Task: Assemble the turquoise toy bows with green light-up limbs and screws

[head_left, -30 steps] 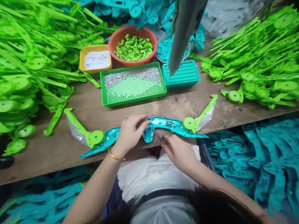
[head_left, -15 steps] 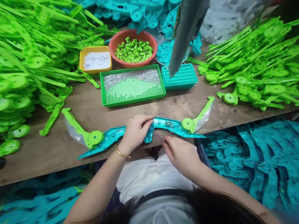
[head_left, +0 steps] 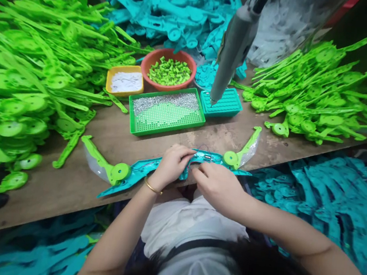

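Note:
A teal toy bow body with thin wires lies along the front edge of the wooden bench. A green limb is fitted at its left end, another green limb at its right. My left hand grips the middle of the teal body, thumb on top. Just to its right, my right hand rests on the body with its fingertips pinching at the wires.
A grey powered screwdriver hangs above a teal tray. A green tray of screws, a yellow tray and an orange bowl of green bits stand behind. Green limb piles flank both sides; teal parts lie below right.
The view has shifted, so the bench contents sit slightly lower and to the right. My right hand has moved left and up onto the teal body, closer to my left hand.

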### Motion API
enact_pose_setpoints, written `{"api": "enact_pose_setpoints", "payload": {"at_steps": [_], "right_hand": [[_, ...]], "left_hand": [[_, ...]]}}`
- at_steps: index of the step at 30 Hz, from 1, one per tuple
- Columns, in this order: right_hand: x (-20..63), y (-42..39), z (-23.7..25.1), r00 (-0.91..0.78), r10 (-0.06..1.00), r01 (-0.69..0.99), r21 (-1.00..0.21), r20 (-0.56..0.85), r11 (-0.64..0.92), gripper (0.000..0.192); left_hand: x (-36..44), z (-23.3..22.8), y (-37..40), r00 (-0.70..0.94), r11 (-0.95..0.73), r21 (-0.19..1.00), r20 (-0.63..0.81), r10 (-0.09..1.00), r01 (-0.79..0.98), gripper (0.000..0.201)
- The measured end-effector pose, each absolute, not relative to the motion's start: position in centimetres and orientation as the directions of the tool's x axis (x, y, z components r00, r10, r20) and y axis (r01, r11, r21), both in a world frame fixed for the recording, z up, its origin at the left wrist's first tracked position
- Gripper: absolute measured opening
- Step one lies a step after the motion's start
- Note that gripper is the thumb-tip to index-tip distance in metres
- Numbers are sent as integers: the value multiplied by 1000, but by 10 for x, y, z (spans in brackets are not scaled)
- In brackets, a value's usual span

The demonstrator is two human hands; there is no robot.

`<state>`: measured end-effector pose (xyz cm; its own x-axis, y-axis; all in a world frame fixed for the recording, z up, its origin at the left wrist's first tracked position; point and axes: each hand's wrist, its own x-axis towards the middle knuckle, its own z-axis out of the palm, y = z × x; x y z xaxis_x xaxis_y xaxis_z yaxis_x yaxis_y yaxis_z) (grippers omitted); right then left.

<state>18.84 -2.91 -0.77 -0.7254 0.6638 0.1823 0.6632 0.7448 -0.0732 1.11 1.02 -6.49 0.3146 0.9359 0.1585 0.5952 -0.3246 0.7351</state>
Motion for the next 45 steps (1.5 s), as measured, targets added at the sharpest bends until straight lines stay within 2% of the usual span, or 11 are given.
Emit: {"api": "enact_pose_setpoints", "payload": {"at_steps": [5, 8, 11, 20, 26, 36, 42, 45], "right_hand": [[188, 7, -3, -769, 633, 634, -18, 89, 773, 14], [191, 30, -6, -779, 626, 625, -38, 24, 780, 15], [194, 44, -12, -789, 614, 613, -70, -7, 787, 16], [198, 61, -43, -833, 542, 518, -185, 116, 835, 25], [193, 64, -53, -870, 488, 453, -274, 70, 848, 24], [190, 59, -48, -860, 509, 510, -130, -47, 850, 25], [194, 62, -51, -833, 552, 553, -100, -38, 827, 25], [195, 61, -49, -818, 573, 575, -81, -51, 814, 26]], "left_hand": [[6, -63, 2, 333, -363, 695, 186, 924, 621, 18], [9, -67, -4, 250, -299, 702, 176, 952, 646, 15], [12, -73, -8, 142, -243, 741, 198, 970, 627, 23], [20, -85, -17, 205, -372, 674, 317, 926, 639, 19], [23, -93, -19, 235, -415, 600, 357, 904, 684, 19], [19, -89, -32, 234, -411, 437, 403, 885, 800, 21], [14, -86, -38, 215, -394, 534, 367, 905, 748, 23], [14, -87, -35, 183, -379, 556, 375, 909, 739, 17]]}}
